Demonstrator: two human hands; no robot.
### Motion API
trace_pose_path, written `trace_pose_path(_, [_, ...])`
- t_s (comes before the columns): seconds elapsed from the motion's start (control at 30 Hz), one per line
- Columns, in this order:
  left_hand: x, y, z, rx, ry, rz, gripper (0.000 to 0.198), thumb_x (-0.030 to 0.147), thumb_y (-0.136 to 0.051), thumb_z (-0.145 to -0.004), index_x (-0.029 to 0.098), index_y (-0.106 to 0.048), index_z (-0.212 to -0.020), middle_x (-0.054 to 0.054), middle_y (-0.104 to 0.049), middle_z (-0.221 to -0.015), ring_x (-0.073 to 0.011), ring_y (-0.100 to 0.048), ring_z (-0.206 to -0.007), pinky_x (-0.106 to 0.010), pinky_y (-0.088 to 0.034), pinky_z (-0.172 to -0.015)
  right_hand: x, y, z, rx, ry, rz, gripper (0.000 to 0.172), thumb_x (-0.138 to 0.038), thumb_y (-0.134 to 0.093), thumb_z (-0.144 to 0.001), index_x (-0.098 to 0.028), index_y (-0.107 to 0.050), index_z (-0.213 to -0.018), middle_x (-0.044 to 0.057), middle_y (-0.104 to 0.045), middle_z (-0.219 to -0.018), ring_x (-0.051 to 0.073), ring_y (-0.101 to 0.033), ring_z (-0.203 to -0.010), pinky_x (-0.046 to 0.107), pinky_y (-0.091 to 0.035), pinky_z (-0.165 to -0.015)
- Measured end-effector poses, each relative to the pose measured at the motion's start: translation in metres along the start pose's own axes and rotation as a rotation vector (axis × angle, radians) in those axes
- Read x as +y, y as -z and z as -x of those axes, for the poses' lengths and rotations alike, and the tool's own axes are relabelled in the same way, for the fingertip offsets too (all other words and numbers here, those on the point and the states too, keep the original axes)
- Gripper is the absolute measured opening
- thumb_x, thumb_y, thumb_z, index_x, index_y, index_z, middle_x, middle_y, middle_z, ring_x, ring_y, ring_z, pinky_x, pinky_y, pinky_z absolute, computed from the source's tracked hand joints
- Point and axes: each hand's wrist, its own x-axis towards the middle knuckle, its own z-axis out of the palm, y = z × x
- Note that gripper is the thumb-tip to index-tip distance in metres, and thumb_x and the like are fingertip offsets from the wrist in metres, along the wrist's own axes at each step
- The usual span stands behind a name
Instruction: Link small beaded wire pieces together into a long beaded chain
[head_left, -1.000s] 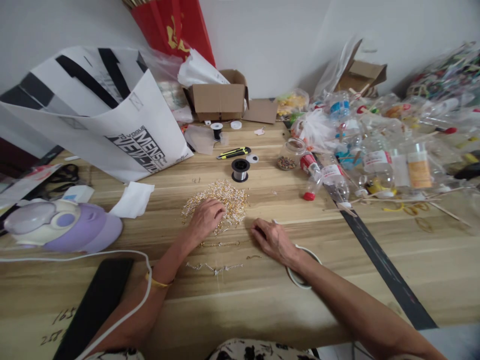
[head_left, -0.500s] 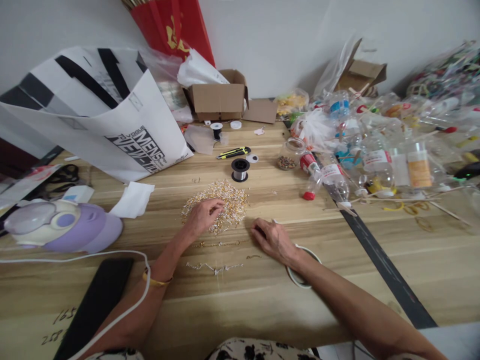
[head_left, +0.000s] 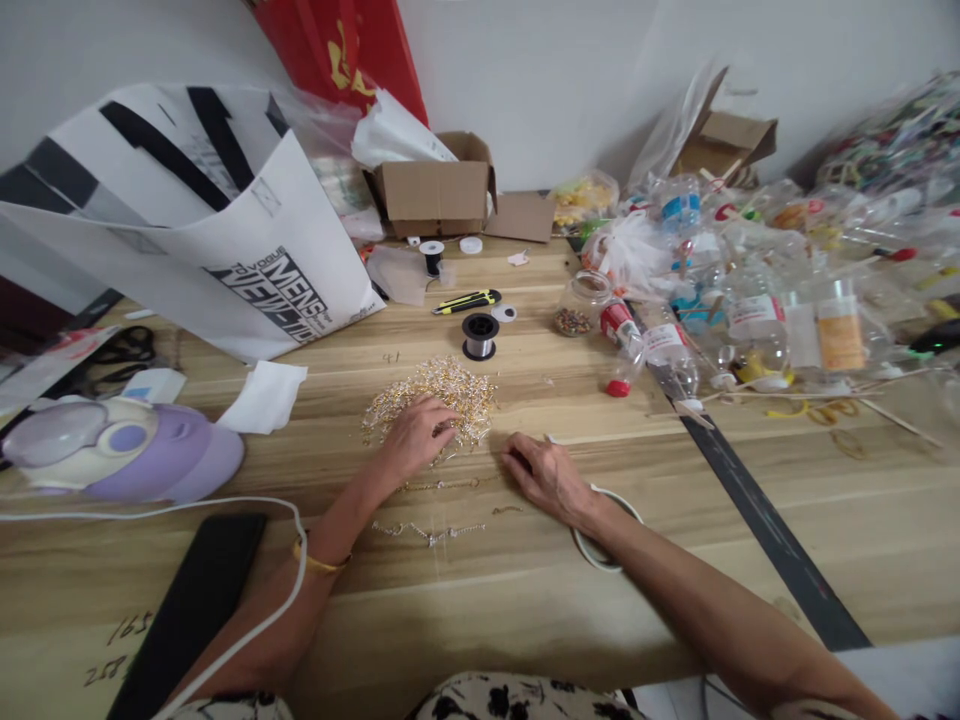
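Note:
A loose pile of small gold and silver beads (head_left: 457, 385) lies on the wooden table. My left hand (head_left: 420, 437) is at the pile's near side with its fingers curled together; whatever is between the fingertips is too small to make out. To the right of the pile, my right hand (head_left: 551, 478) rests on the table, thumb and fingers closed, their tips turned down and hidden. A thin gold chain (head_left: 440, 486) lies between the hands, its right end near my right fingers. Closer to me are a silver chain bracelet (head_left: 431, 535) and a short gold chain piece (head_left: 507, 510).
Behind the beads are a wire spool (head_left: 480, 337) and a yellow-black utility knife (head_left: 466, 301). Plastic bottles (head_left: 667, 345) and a bead jar (head_left: 581, 305) crowd the right. On the left are a white paper bag (head_left: 225, 240), a purple device (head_left: 176, 450) and a white cable (head_left: 247, 502).
My left hand has shifted slightly right and toward me, from the middle of the bead pile to its near edge. My right hand has stayed in place.

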Motion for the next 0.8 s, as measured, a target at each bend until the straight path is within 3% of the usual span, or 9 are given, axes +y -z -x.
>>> trace_pose_path(0.13, [0.0050,-0.0046,0.0011,-0.020,-0.042,-0.078,0.009,0.018,-0.059,-0.085,0.017,-0.068,-0.084,-0.006,-0.062,-0.083,-0.0214,-0.053,-0.087,-0.036,-0.045,-0.083,-0.0001,0.0004,0.0001,0.005,0.008,-0.009,0.013,-0.024,-0.043,-0.093,-0.019,-0.052,-0.085,0.003,-0.064,-0.073,0.015,-0.058,-0.063,0.023,-0.035,-0.061])
trace_pose_path(0.37, [0.0019,-0.0038,-0.0018,0.037,0.011,0.057,0.010,0.012,-0.060,-0.080,0.018,-0.063,-0.073,-0.003,-0.064,-0.078,-0.0191,-0.055,-0.082,-0.034,-0.045,-0.081,-0.0012,0.0013,-0.0001,-0.006,-0.007,0.007,0.013,-0.023,-0.044,-0.093,-0.019,-0.052,-0.085,0.003,-0.064,-0.073,0.015,-0.058,-0.063,0.023,-0.035,-0.061])
trace_pose_path(0.5, [0.0034,0.0007,-0.0033,0.111,0.123,0.212,0.008,0.015,-0.061,-0.079,0.018,-0.064,-0.073,-0.003,-0.069,-0.081,-0.0171,-0.060,-0.080,-0.032,-0.047,-0.080,-0.0014,0.0015,0.0000,-0.008,-0.007,0.008,0.013,-0.024,-0.043,-0.093,-0.019,-0.052,-0.084,0.003,-0.064,-0.073,0.015,-0.057,-0.062,0.024,-0.035,-0.060])
trace_pose_path(0.67, [0.0050,0.0035,-0.0033,0.135,0.320,0.450,0.011,0.025,-0.062,-0.077,0.017,-0.068,-0.076,-0.002,-0.071,-0.072,-0.0146,-0.063,-0.064,-0.025,-0.049,-0.061,-0.0008,0.0013,0.0003,-0.015,-0.012,0.009,0.012,-0.024,-0.044,-0.093,-0.019,-0.052,-0.085,0.003,-0.065,-0.074,0.015,-0.058,-0.063,0.024,-0.035,-0.061])
trace_pose_path(0.8, [0.0040,0.0023,-0.0032,0.127,0.394,0.594,0.017,0.027,-0.064,-0.075,0.015,-0.070,-0.084,-0.005,-0.075,-0.076,-0.0175,-0.068,-0.068,-0.026,-0.052,-0.062,-0.0013,0.0016,0.0001,-0.017,-0.017,0.006,0.012,-0.023,-0.044,-0.093,-0.020,-0.052,-0.085,0.003,-0.064,-0.073,0.015,-0.058,-0.062,0.024,-0.036,-0.061])
